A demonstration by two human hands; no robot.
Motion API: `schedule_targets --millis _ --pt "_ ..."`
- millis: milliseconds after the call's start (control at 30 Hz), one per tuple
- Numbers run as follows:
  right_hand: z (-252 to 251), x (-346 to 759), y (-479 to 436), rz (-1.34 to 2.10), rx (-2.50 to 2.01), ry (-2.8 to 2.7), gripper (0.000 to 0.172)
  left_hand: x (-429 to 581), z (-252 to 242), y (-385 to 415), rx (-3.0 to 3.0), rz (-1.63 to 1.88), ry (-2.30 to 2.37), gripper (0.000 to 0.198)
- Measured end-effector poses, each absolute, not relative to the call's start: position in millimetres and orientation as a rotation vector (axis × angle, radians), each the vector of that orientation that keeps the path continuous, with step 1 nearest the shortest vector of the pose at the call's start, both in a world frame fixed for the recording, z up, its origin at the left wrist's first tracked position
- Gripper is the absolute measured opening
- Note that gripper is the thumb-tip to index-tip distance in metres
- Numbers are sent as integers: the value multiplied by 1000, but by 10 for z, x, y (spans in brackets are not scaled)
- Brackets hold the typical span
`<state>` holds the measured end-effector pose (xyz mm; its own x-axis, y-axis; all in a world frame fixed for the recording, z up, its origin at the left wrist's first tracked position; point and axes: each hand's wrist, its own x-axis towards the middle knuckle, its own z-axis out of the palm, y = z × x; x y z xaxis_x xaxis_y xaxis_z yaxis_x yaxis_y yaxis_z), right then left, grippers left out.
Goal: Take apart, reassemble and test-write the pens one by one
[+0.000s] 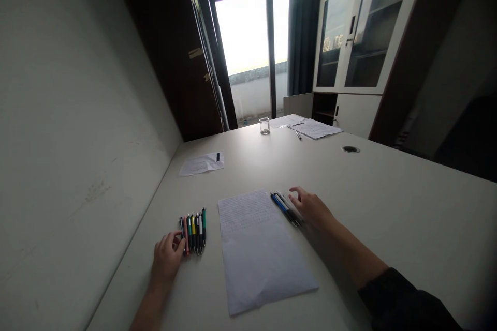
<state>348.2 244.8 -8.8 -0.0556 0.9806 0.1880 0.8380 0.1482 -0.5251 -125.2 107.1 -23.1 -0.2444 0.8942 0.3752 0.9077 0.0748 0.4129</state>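
A white sheet of paper (pixel 260 248) with faint handwriting on its upper half lies on the pale desk (pixel 388 207) in front of me. Left of it is a row of several coloured pens (pixel 193 231). My left hand (pixel 166 258) rests beside that row, fingers loosely curled, thumb touching the nearest pen. Right of the sheet lie a few more pens (pixel 286 209), blue and grey. My right hand (pixel 312 209) hovers at them with fingers apart and holds nothing.
A smaller paper (pixel 201 164) lies further back on the left, a glass (pixel 264 125) and more papers with a pen (pixel 310 128) at the far end. A cable hole (pixel 350 149) is on the right. A wall runs along the desk's left edge; a cabinet stands behind.
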Motion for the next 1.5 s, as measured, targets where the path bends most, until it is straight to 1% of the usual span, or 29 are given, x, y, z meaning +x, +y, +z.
schedule_targets --millis 167,433,600,800,1100,1367,1500 --pt "-82 3477 2445 366 -1733 -1956 31 -1267 -229 1071 -1870 -927 -2346 36" --pt "-89 3474 2445 355 -1742 -1972 33 -1251 -213 1057 -1811 -990 -2354 40" --pt "-92 3473 2434 364 -1738 -1964 33 -1252 -208 1054 -1848 -971 -2327 39" --pt "-107 3472 2442 358 -1739 -1965 33 -1277 -250 1066 -1858 -960 -2357 43" --pt "-96 3471 2439 364 -1738 -1959 31 -1346 -287 1166 -1841 -850 -2427 42" --pt "-98 3468 2434 368 -1727 -1959 31 -1477 -276 1440 -1811 -755 -2484 40" --pt "-89 3468 2428 369 -1726 -1966 32 -1522 -289 1566 -1803 -692 -2510 42"
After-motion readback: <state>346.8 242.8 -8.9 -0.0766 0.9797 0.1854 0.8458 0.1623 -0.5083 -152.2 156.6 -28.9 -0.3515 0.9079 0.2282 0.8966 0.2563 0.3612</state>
